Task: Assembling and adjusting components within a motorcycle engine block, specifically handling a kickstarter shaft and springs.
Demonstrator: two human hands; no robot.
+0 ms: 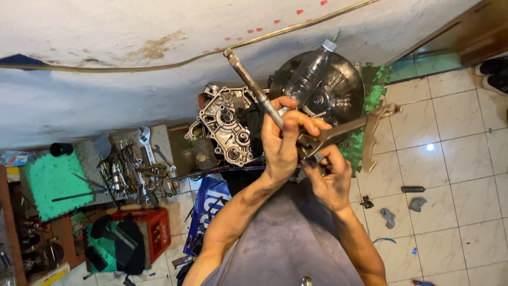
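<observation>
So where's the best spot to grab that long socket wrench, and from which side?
Probably the bare upper shaft of the socket wrench, from its open left side. The left hand already wraps its lower end, and a plastic bottle crowds the right side.

The hands (304, 153) hide the part gripped between wrench (254, 87) and pliers (338, 132).

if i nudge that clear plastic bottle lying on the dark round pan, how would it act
The plastic bottle looks empty, so probably light. It lies on its side on the pan, so it would likely roll. Its thin clear wall probably dents easily.
</observation>
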